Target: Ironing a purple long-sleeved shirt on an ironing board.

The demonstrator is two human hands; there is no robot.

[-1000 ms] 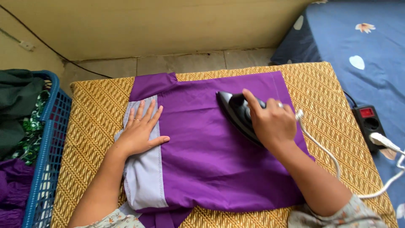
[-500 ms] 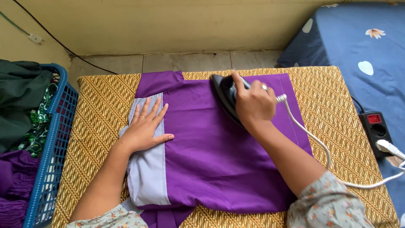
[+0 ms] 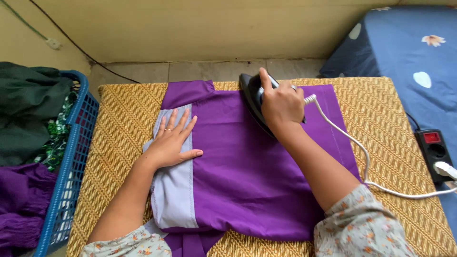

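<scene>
Worktop (image 3: 119,123) bare along its left strip, between my left hand (image 3: 172,142) and the blue basket (image 3: 71,157); room to pass there. Basket wall stands just beside that edge, heaped with clothes. My right hand (image 3: 282,105) on the black iron (image 3: 253,97) blocks the far middle. White cord (image 3: 352,147) trails across the right side to the power strip (image 3: 435,152); open patterned cloth on both sides of it. Near edge taken by my forearms.

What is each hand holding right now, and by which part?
Right hand has its grip around the black iron by its top handle. Left hand holds nothing; it lies flat on the purple garment.
</scene>
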